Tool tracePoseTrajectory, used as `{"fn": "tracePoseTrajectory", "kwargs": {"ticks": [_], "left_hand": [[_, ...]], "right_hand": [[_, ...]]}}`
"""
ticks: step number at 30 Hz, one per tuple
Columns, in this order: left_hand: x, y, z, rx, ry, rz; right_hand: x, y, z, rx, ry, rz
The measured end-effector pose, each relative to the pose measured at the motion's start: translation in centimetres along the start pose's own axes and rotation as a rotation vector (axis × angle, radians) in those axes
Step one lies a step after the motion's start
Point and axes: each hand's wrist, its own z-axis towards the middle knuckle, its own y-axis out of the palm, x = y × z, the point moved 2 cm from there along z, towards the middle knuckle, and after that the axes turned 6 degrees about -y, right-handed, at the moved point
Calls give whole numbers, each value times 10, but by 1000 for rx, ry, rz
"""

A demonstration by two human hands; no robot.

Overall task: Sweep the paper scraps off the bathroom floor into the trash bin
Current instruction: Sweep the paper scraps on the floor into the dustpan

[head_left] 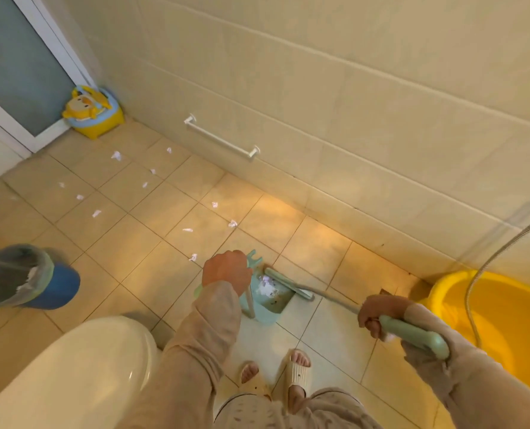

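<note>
1. Low on the tiled floor [152, 252], just ahead of the person's slippered feet [276, 376], a pale green dustpan [268, 300] rests with its mouth turned toward the wall.
2. Left hand [225, 270] is closed in a fist around the top of the dustpan's upright handle [249, 300], holding the pan in place.
3. Right hand [373, 317] has its fingers wrapped tight around the green grip of a broom [409, 331], whose thin shaft runs forward and left to the broom head [288, 284].
4. That head lies at the dustpan's mouth, touching or just beside its front edge.
5. A small clump of paper scraps [267, 287] already sits inside the pan.
6. More loose scraps [192, 257] are scattered over the floor, from just left of the left hand out toward the far corner by the door [16, 66]; they lie well apart from one another.
7. A blue trash bin [25, 277] lined with a clear bag stands at the left, well apart from the dustpan, with some white paper showing inside it.
8. A white toilet lid [72, 366] fills the lower left, close beside the left sleeve.
9. An orange tub [505, 317] sits at the right against the wall, with a metal shower hose [486, 267] hanging across it.
10. A yellow child's potty [92, 111] stands in the far corner, and a white rail [222, 140] is fixed low on the tiled wall.
</note>
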Motion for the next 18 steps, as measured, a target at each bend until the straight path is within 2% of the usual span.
{"fn": "tracePoseTrajectory", "kwargs": {"ticks": [3,5,11,14,16,18], "left_hand": [[-1,2,-2,-1,-11,-7],[0,3,-3,6,-10,-8],[1,6,-12,9,0,-14],[1,8,-15,-10,-9,-17],[-1,8,-15,-45,-19,-39],[-6,9,-14,-125,-50,-128]], "right_hand": [[6,-13,-8,13,-13,160],[4,-8,-7,24,-17,160],[-18,44,20,110,-77,-209],[-18,67,32,92,-53,-348],[-15,71,32,46,-24,-368],[-9,66,29,5,-13,-255]]}}
